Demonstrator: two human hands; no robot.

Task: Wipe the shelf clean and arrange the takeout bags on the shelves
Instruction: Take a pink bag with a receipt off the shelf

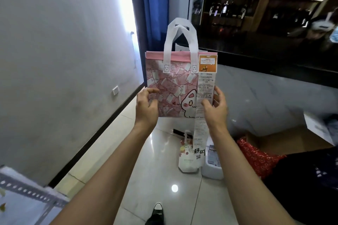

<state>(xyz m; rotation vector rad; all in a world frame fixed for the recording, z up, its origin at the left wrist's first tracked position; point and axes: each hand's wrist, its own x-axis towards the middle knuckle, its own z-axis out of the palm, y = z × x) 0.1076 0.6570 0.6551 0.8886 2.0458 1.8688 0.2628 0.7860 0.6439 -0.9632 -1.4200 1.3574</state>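
Bag (172,86) upright in air — left hand (146,107) & right hand (215,107) grip its sides, fingers curled.

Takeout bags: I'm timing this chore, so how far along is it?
Nothing shows as finished: of the shelf only a corner is visible, so wiping can't be judged. In hand: the left hand and right hand hold up the pink bag. Left: shelving it, plus the white bag on the floor.

Handwritten 超时 on long receipt (199,151), receipt print and orange label (208,63) too blurred
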